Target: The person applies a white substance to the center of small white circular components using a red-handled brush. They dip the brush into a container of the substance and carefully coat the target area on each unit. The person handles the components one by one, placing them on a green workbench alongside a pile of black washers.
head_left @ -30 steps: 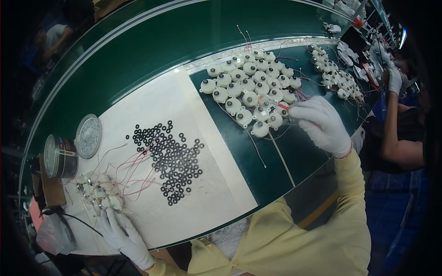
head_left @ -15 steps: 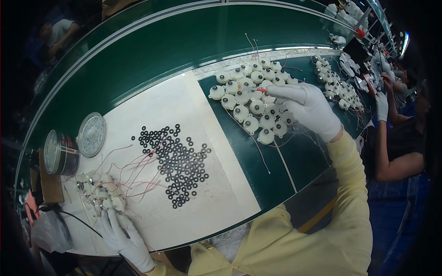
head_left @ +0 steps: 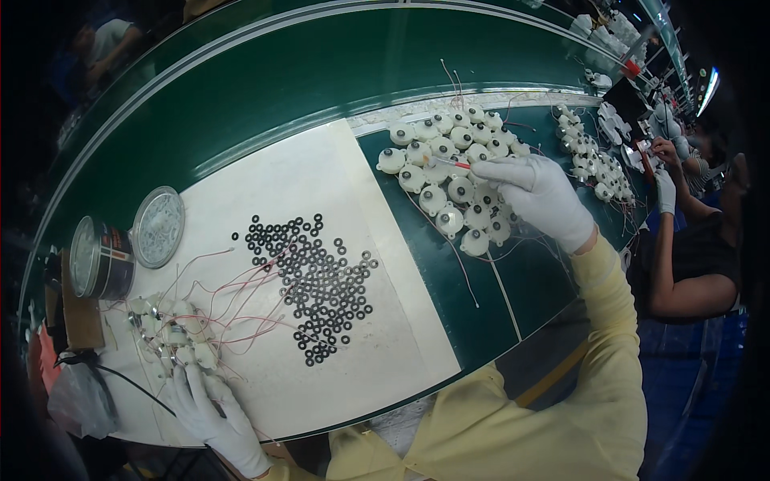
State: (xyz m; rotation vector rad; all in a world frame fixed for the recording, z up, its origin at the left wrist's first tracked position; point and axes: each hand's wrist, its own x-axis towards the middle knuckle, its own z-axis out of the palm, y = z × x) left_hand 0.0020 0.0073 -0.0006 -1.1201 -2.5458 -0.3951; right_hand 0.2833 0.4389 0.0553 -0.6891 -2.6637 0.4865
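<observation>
My right hand (head_left: 539, 195), in a white glove, rests over a cluster of round white motor parts (head_left: 449, 164) on the green bench and holds a thin tool with a red tip (head_left: 457, 163) against one of them. My left hand (head_left: 210, 409), also gloved, lies flat on the white sheet (head_left: 361, 192) at the lower left, its fingers touching a small group of white parts with red wires (head_left: 172, 329). Several black rubber rings (head_left: 317, 280) are scattered across the middle of the sheet between the two hands.
A metal tin (head_left: 100, 258) and its round lid (head_left: 157, 226) stand at the left edge. A second cluster of white parts (head_left: 589, 156) lies further right, where another person's gloved hands (head_left: 664, 180) work. A clear plastic bag (head_left: 76, 397) hangs at the lower left.
My right hand has shifted left and further over the cluster of white parts, bringing the red-tipped tool onto them. My left hand has stayed by the wired parts.
</observation>
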